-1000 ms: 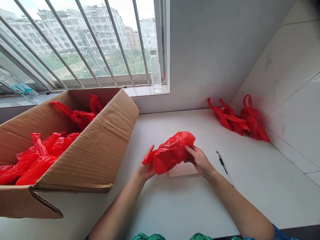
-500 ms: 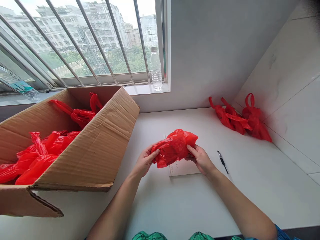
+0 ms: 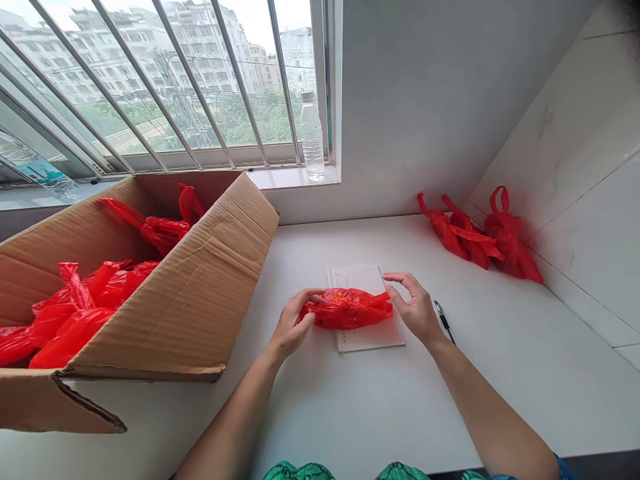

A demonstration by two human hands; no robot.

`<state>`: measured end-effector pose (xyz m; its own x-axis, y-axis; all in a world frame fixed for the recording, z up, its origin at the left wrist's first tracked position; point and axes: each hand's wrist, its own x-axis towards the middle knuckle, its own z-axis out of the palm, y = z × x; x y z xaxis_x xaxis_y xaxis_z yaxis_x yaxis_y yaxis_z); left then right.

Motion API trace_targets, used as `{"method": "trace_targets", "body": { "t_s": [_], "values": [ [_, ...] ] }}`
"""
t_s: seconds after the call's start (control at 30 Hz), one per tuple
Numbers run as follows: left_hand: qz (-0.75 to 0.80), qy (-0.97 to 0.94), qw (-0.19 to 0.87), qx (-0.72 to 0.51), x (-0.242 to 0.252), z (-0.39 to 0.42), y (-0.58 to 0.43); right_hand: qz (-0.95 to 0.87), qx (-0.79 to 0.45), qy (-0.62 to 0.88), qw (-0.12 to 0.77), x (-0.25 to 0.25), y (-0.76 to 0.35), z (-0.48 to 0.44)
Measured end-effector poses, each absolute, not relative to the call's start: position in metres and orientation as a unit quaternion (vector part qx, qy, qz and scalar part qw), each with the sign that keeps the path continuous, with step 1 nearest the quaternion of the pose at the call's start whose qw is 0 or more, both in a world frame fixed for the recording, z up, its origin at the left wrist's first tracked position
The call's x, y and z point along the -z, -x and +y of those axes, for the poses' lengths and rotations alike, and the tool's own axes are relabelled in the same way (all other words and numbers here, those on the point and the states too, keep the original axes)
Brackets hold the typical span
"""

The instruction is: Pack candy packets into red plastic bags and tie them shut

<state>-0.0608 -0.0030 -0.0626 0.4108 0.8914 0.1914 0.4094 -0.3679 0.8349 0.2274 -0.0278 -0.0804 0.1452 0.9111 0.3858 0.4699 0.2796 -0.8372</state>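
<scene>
A crumpled red plastic bag (image 3: pixel 350 309), with something bulky inside it, lies stretched sideways over a notebook (image 3: pixel 367 339). Around the bag's left end, my left hand (image 3: pixel 295 320) curls its fingers above and its thumb below. My right hand (image 3: pixel 414 308) is at the other end, thumb and forefinger spread apart. Its thumb tip is close to the bag's right corner; whether it touches I cannot tell. Handwriting shows on the notebook's page above and below the bag.
An open cardboard box (image 3: pixel 190 280) on the left holds several red bags (image 3: pixel 80 320). More tied red bags (image 3: pixel 480 237) lie at the back right corner. A black pen (image 3: pixel 444 321) rests right of the notebook. A water bottle (image 3: pixel 313 140) stands on the windowsill.
The red bag has come down onto the notebook and lies flatter and lengthwise. My right hand has let go, moving slightly right with its fingers spread. More of the notebook shows.
</scene>
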Motion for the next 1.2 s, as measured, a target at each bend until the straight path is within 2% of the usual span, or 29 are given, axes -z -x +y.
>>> {"method": "trace_targets", "body": {
  "t_s": [0.2, 0.37, 0.47, 0.7, 0.8, 0.93, 1.2],
  "values": [
    [0.425, -0.814, 0.28, -0.279, 0.07, 0.0, 0.051, -0.784, -0.135, 0.479, 0.372, 0.083, -0.197, -0.038],
    [0.515, -0.733, 0.325, -0.303, 0.084, 0.005, 0.05, -0.724, -0.165, 0.553, 0.377, 0.093, -0.195, -0.032],
    [0.526, -0.716, 0.347, -0.3, 0.087, 0.006, 0.049, -0.72, -0.178, 0.574, 0.348, 0.095, -0.199, -0.031],
    [0.512, -0.776, 0.294, -0.223, 0.079, 0.004, 0.056, -0.776, -0.184, 0.541, 0.266, 0.096, -0.21, -0.03],
    [0.468, -0.812, 0.256, -0.238, 0.074, 0.002, 0.055, -0.78, -0.191, 0.521, 0.29, 0.094, -0.21, -0.031],
    [0.426, -0.839, 0.143, -0.307, 0.068, 0.0, 0.051, -0.768, -0.128, 0.522, 0.35, 0.088, -0.207, -0.034],
    [0.374, -0.892, 0.097, -0.236, 0.068, -0.003, 0.048, -0.817, -0.076, 0.482, 0.309, 0.094, -0.214, -0.03]
  ]
}}
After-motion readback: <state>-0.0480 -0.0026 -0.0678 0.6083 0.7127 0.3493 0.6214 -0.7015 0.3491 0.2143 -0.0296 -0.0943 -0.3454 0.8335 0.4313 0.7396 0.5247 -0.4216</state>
